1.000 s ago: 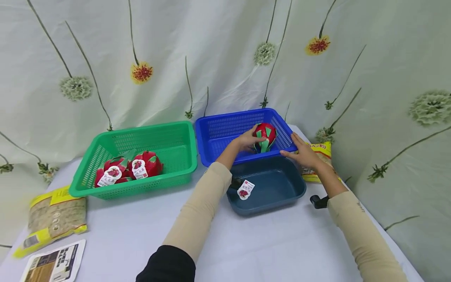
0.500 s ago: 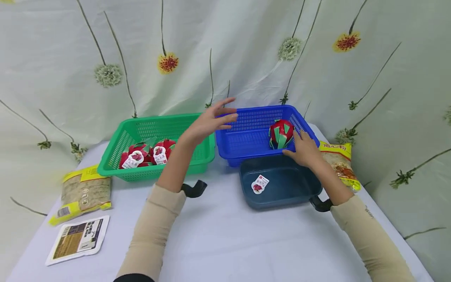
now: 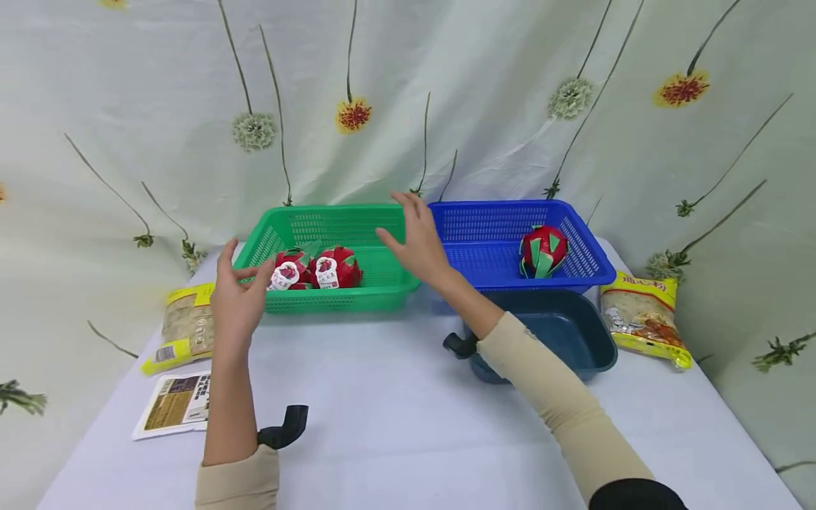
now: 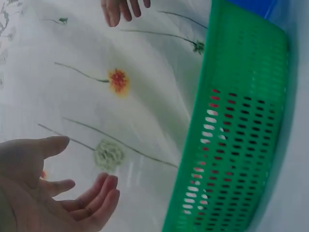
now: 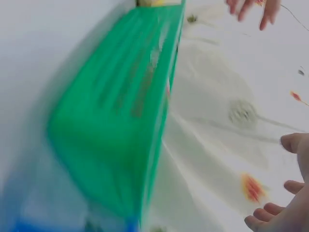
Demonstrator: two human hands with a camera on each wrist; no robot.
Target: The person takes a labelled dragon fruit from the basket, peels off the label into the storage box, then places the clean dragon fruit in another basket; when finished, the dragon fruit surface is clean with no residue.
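Observation:
My left hand (image 3: 239, 301), fingers loosely bent and holding nothing, is raised by the front left corner of the green basket (image 3: 344, 302). My right hand (image 3: 416, 239) hovers over that basket's right end, fingers spread and nothing in them. Between the hands, on the left side of the basket, a red dragon fruit (image 3: 298, 259) with green leaf tips sits beside a second dragon fruit (image 3: 346, 268); both carry white tags. A third dragon fruit (image 3: 543, 251) sits in the right part of the blue basket (image 3: 484, 260). Both wrist views show the hands apart from the green basket.
A dark blue tray (image 3: 567, 322) stands before the blue basket, partly behind my right forearm. One yellow bag (image 3: 642, 317) lies at the right; another yellow bag (image 3: 186, 322) and a flat white-edged packet (image 3: 172, 406) lie at the left. A flowered cloth (image 3: 357, 49) hangs behind the table.
My left hand has let go of the dragon fruit in the blue basket and swung left to the green basket. The right hand has left the blue rim and moved left. The head view has turned left.

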